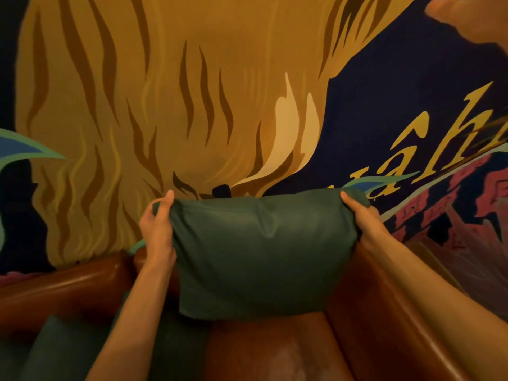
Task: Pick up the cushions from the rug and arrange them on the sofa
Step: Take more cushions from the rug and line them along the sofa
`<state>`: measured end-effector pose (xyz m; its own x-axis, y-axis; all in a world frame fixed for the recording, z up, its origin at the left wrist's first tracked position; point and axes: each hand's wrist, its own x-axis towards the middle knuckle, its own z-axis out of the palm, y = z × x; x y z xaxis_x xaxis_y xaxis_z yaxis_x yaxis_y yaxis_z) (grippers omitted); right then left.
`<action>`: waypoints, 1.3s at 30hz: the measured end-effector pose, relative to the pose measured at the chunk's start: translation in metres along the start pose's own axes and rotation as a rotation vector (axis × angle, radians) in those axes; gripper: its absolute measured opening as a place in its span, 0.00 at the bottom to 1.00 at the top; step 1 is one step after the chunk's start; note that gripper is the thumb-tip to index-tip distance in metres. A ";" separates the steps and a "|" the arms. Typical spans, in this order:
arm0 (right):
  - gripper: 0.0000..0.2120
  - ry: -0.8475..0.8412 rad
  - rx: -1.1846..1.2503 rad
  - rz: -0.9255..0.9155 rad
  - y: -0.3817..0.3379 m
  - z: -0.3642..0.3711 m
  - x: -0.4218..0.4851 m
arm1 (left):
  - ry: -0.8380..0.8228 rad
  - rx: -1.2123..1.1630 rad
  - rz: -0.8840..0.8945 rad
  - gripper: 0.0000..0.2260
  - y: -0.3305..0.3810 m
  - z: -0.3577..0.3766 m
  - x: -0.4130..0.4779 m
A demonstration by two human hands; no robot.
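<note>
Cushion held at sofa corner, both hands on

Cushion [261, 251]: dark green, upright, broad face toward me, in the corner of the brown leather sofa [384, 312]. Top edge sits above the backrest [68, 281] line, in front of the mural [192, 92]. Bottom edge hangs just over the seat [275, 353]; can't tell if it's touching or taking any weight there.

L hand [156, 224]: on the top-left corner, fingers curled round the fabric edge, one fingertip sticking up past the top. Forearm runs up from bottom-left, crossing in front of the backrest.

R hand [362, 218]: on the top-right corner, thumb on the front face, remaining fingers wrapped behind and out of sight. Fabric bunches under the grip. Forearm lies along the sofa's R side.

2nd cushion [55, 350]: same green, lying on the seat at bottom-left, partly cut by the frame edge and by my L arm. Apart from the held one as far as I can see.

Small dark obj [221, 191] peeks above the cushion's top edge, against the wall; can't ID it.

Lighting warm and dim, leather shows glare on seat and rolled edges.
</note>
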<state>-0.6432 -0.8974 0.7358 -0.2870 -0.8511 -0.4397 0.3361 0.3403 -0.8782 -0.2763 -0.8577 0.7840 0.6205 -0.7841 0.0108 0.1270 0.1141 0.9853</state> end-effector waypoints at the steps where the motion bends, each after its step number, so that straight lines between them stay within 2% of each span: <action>1: 0.14 -0.005 -0.021 -0.028 0.000 0.004 -0.001 | 0.014 -0.003 -0.020 0.08 -0.005 -0.005 0.004; 4: 0.12 -0.005 -0.086 -0.094 0.000 0.009 0.001 | 0.031 0.041 -0.047 0.05 -0.018 -0.010 0.007; 7: 0.14 0.002 -0.177 -0.092 0.009 0.003 0.004 | -0.014 0.046 -0.163 0.10 -0.041 -0.016 0.007; 9: 0.17 0.025 -0.222 -0.059 0.026 -0.008 0.007 | -0.010 0.103 -0.226 0.11 -0.068 -0.024 0.005; 12: 0.12 0.080 -0.249 0.017 0.061 -0.033 0.011 | -0.015 0.185 -0.319 0.10 -0.108 -0.033 -0.005; 14: 0.14 0.102 -0.233 0.101 0.085 -0.053 0.014 | -0.044 0.189 -0.366 0.09 -0.133 -0.036 -0.012; 17: 0.13 0.128 -0.207 0.189 0.125 -0.082 0.004 | -0.089 0.276 -0.414 0.14 -0.167 -0.037 -0.026; 20: 0.14 0.149 -0.272 0.310 0.182 -0.123 -0.014 | -0.263 0.576 -0.560 0.19 -0.224 -0.061 -0.053; 22: 0.12 0.130 -0.385 0.452 0.220 -0.152 -0.032 | -0.444 0.758 -0.718 0.18 -0.264 -0.091 -0.083; 24: 0.12 0.161 -0.502 0.526 0.248 -0.178 -0.049 | -0.529 0.856 -0.778 0.16 -0.286 -0.113 -0.111; 28: 0.12 0.166 -0.578 0.485 0.257 -0.206 -0.055 | -0.560 0.883 -0.601 0.19 -0.291 -0.128 -0.124; 31: 0.11 0.098 -0.769 0.421 0.244 -0.205 -0.046 | -0.556 0.901 -0.527 0.17 -0.275 -0.120 -0.111; 34: 0.11 0.014 -0.951 0.366 0.224 -0.203 -0.041 | -0.655 1.031 -0.264 0.14 -0.255 -0.100 -0.091; 39: 0.15 -0.154 -0.919 0.672 0.216 -0.221 -0.046 | -0.761 1.071 -0.088 0.12 -0.241 -0.072 -0.066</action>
<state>-0.7555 -0.6962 0.5253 -0.1632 -0.4053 -0.8995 -0.4200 0.8535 -0.3084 -0.2922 -0.7898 0.5335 0.0089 -0.9494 -0.3139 -0.7459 -0.2154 0.6303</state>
